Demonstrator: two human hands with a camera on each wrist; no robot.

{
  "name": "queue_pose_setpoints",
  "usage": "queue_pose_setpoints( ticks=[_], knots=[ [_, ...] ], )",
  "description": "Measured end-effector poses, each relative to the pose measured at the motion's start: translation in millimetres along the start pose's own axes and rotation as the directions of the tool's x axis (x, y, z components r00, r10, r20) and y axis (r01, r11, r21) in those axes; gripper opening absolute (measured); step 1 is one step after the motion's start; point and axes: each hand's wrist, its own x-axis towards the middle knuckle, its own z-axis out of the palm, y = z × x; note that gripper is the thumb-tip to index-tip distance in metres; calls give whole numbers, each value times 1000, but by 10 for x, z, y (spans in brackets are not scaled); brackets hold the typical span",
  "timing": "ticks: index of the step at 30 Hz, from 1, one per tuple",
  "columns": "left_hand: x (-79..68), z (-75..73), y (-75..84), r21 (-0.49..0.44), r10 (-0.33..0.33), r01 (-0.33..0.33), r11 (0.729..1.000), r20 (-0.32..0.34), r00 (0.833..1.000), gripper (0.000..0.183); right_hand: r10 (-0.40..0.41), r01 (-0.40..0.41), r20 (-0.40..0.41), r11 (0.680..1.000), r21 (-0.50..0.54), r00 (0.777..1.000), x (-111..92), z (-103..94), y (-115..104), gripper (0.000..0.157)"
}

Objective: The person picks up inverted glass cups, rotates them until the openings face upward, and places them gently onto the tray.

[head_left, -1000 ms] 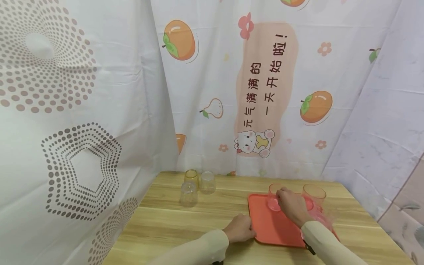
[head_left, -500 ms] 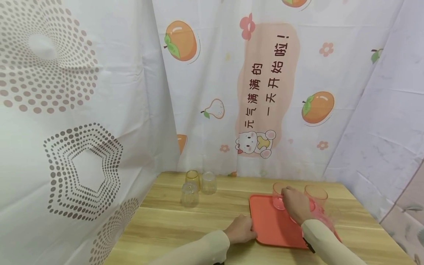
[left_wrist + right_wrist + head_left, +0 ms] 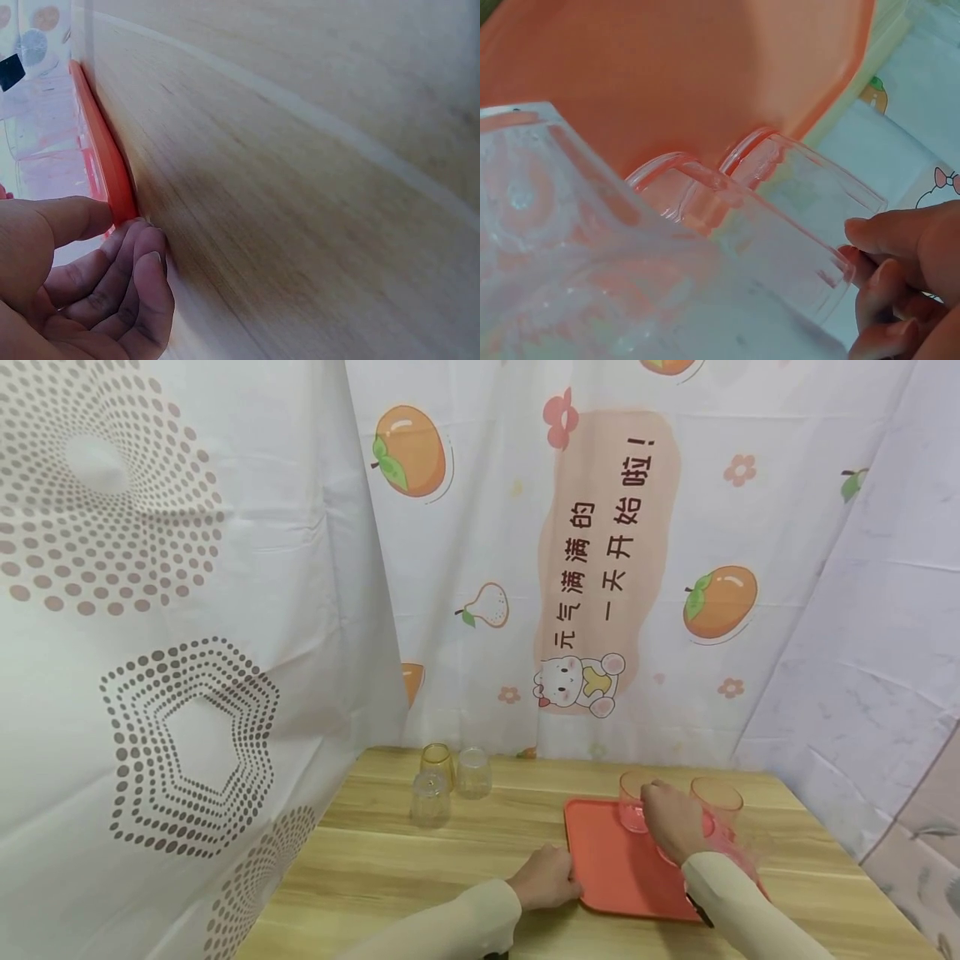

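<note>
A red tray (image 3: 611, 872) lies on the wooden table, bearing several clear drinking glasses that look pinkish over it. My left hand (image 3: 544, 878) pinches the tray's near left corner; in the left wrist view its thumb is over the tray rim (image 3: 103, 150) and its fingers are curled below. At the tray's back my right hand (image 3: 672, 821) holds the rim of an upright glass (image 3: 631, 815). The right wrist view has thumb and fingertips right at the rim of that glass (image 3: 817, 176), with a second glass (image 3: 761, 240) close beside it.
A wider clear glass (image 3: 716, 800) stands at the tray's back right. A large clear vessel (image 3: 562, 247) fills the left of the right wrist view. At the back left of the table are a yellow glass (image 3: 437, 760) and two clear glasses, one of them (image 3: 431, 800) nearer.
My right hand has shifted slightly right along the tray's back with the glass, then stayed nearly still. The left hand has kept its hold on the tray corner.
</note>
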Motion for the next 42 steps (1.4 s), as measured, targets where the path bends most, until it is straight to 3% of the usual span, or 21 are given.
queue_pose_setpoints(
  ticks=[7, 15, 21, 33, 37, 42],
  knots=[
    [11, 16, -10, -9, -11, 11, 1000, 14, 1000, 42, 7, -7, -12, 999, 50, 1000, -9, -10, -29, 7],
    [0, 8, -9, -7, -13, 13, 1000, 12, 1000, 44, -29, 37, -65, 992, 124, 997, -130, -20, -125, 13],
    [-14, -20, 11, 24, -15, 15, 1000, 8, 1000, 44, -29, 34, -38, 990, 138, 999, -228, -45, -201, 12],
    [-27, -50, -9, 20, 48, -47, 999, -15, 999, 46, -73, 66, 57, 990, 126, 996, -427, -11, -380, 14],
    [-42, -76, -7, 30, 25, -25, 999, -13, 1000, 42, -60, 42, 112, 987, 153, 992, -513, 11, -448, 14],
    [-43, -81, -24, 10, -19, 19, 1000, -4, 1000, 37, -97, 83, 88, 984, 157, 991, -626, 3, -546, 17]
  ],
)
